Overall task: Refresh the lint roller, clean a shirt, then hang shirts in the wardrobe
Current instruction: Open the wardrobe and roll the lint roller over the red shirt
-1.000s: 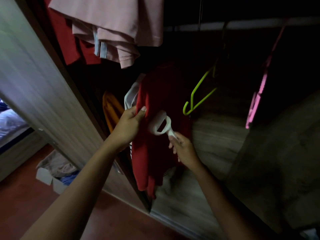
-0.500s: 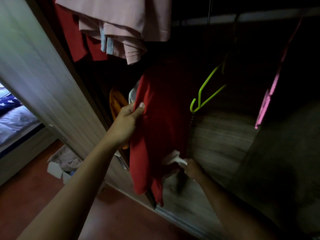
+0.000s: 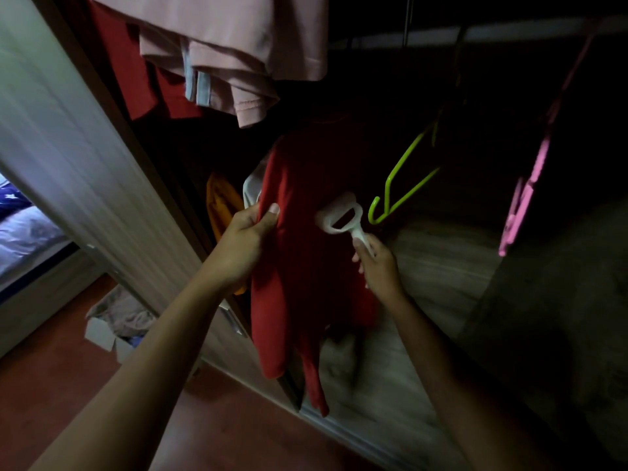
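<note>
Left hand (image 3: 249, 239) pinching red shirt (image 3: 306, 266), right hand (image 3: 379, 266) gripping lint roller (image 3: 343, 217) beside green hanger (image 3: 401, 185).

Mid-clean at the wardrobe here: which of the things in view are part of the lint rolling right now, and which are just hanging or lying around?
In use:
red shirt, gripped by left hand
lint roller, held by right hand

Idle:
green hanger
pink hanger
pink garments hanging above
orange garment
box of clothes on the floor

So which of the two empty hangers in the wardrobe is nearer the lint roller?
The green hanger, hanging just right of the lint roller held in the right hand. The pink hanger hangs far off to the right.
</note>
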The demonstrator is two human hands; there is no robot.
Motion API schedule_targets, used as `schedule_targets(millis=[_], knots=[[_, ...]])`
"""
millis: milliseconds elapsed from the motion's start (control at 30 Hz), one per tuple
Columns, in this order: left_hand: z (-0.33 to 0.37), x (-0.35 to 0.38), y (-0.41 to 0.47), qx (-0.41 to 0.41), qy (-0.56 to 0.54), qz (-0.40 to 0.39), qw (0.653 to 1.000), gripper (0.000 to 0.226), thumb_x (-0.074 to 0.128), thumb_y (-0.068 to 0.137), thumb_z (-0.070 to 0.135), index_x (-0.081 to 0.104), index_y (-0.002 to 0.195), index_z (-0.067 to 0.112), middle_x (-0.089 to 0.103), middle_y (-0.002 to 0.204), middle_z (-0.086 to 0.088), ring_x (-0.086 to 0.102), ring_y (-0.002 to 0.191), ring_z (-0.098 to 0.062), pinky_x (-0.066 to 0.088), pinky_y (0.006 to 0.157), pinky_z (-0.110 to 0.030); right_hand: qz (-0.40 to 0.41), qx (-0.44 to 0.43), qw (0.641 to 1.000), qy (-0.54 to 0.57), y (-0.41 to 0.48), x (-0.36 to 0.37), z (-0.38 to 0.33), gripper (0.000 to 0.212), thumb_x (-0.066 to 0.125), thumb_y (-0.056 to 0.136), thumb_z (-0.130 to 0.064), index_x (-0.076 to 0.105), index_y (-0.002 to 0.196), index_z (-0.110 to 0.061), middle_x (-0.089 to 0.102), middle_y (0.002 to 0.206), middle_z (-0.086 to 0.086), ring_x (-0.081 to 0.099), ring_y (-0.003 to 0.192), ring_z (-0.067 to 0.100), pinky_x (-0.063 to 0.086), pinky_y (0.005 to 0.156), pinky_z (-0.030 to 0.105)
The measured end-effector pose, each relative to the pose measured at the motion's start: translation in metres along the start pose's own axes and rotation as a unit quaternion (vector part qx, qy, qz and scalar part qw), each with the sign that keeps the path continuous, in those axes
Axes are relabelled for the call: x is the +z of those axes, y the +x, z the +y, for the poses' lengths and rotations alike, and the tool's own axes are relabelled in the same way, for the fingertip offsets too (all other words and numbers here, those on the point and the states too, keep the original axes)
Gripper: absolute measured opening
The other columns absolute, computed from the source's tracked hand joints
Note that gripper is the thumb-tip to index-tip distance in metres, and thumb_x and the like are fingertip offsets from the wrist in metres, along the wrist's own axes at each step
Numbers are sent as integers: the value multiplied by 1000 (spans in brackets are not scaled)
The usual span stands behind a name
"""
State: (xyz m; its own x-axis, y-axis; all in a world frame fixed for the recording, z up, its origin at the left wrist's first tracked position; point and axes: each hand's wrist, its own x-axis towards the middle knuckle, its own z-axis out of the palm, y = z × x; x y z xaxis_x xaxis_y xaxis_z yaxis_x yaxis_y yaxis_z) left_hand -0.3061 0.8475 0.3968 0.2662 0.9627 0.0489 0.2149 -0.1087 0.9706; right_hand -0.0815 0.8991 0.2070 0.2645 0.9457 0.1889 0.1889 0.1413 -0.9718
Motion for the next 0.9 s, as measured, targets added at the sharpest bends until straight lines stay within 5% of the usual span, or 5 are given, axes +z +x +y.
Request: schedule_targets(millis=[133, 367, 633, 800, 900], knots=[[-1, 0, 1, -2, -2, 4, 1000, 40, 39, 108, 23, 58, 121, -10, 65, 121, -31, 65, 114, -42, 52, 100, -47, -43, 97, 993, -43, -22, 27, 90, 12, 58, 99, -22, 64, 90, -16, 54, 65, -3, 48, 46, -2, 37, 54, 23], [3, -5, -5, -7, 1, 5, 1000, 40, 37, 108, 26, 61, 124, -2, 68, 122, -24, 66, 114, -37, 54, 100, -44, -150, 191, 937, -251, -71, 35, 202, 46, 61, 90, -47, 69, 118, -12, 71, 114, 10, 66, 106, 26, 50, 90, 33], [-4, -5, -1, 1, -16, 19, 1000, 38, 38, 109, 27, 64, 119, 2, 73, 113, -18, 72, 103, -29, 59, 88, -34, -54, 90, 994, -14, -19, 24, 44, 17, 56, 100, -31, 66, 106, -19, 57, 70, -1, 47, 48, 3, 34, 37, 16], [-11, 2, 4, 11, -11, 15, 1000, 33, 39, 109, 25, 67, 97, 12, 75, 87, -3, 73, 81, -15, 58, 74, -24, 1, 1, 996, 86, 8, 14, -62, 30, 51, 100, -44, 63, 101, -16, 63, 80, 18, 51, 53, 18, 35, 34, 20], [-13, 2, 7, 14, -6, 20, 1000, 32, 39, 109, 25, 68, 104, 12, 76, 95, -6, 74, 88, -16, 60, 78, -26, -9, -40, 991, 131, 6, 10, -95, 25, 50, 101, -40, 59, 112, -19, 63, 77, 6, 52, 52, 13, 34, 34, 20]])
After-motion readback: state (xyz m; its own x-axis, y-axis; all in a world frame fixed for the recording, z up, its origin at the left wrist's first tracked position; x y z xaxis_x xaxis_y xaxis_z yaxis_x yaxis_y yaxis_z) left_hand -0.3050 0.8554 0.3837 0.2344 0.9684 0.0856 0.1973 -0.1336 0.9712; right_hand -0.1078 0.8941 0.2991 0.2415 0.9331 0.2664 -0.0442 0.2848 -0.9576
